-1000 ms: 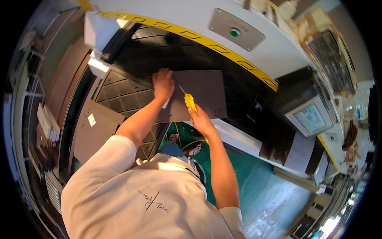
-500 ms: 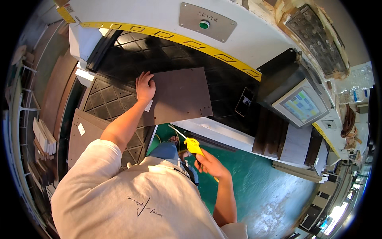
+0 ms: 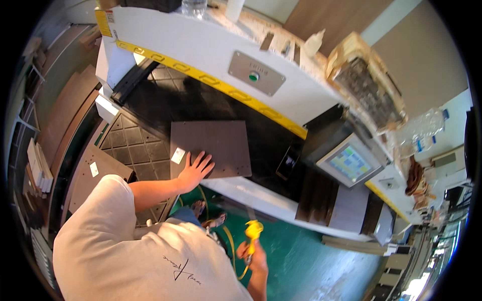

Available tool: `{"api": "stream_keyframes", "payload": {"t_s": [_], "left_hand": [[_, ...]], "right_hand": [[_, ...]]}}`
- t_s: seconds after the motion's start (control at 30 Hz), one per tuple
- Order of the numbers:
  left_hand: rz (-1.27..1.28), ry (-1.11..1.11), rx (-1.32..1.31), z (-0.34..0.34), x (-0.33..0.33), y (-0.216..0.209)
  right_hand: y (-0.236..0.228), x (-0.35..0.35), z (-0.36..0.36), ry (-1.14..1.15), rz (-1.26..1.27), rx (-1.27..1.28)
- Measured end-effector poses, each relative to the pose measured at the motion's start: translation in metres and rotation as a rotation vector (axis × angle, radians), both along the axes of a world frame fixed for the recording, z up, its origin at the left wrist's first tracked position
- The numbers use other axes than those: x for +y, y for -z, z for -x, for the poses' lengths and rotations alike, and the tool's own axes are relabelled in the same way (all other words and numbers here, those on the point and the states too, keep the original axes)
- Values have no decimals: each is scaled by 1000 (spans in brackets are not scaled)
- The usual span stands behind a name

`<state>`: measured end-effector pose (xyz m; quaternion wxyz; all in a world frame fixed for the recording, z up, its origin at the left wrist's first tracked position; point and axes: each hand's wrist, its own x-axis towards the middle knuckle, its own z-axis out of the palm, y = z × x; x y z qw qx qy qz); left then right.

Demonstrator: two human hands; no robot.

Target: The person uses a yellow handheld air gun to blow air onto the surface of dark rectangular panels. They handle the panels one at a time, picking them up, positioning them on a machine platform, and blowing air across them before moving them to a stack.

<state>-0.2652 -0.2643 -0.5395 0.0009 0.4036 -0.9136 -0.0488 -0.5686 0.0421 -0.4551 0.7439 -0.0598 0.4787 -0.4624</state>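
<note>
One brown panel (image 3: 223, 140) lies flat under the left hand (image 3: 192, 176), fingers spread, gripping nothing. Probably stiff, heavyish, smooth; best held by opposite edges beyond the fingers. Right hand (image 3: 258, 258): fingers around yellow air gun (image 3: 254, 230).

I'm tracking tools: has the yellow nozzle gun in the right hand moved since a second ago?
Yes. Judged against the bench's white front edge, the yellow nozzle gun has moved back, from over the flat brown panel to over the green floor.
</note>
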Motion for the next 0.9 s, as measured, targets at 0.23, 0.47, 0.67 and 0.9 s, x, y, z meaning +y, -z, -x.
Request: {"api": "stream_keyframes", "payload": {"t_s": [0.23,0.47,0.67,0.9], "left_hand": [[-385,-108,135,-14,-65,-201],[-453,-46,167,-58,-174,-225],[-438,-64,185,-73,-177,-213],[-551,-176,189,-61,-173,-223]], "right_hand": [[-74,-62,-46,107,291,121],[-68,-172,-98,49,359,233],[-61,-168,-94,-517,338,260],[-21,-178,-106,-575,309,306]]}}
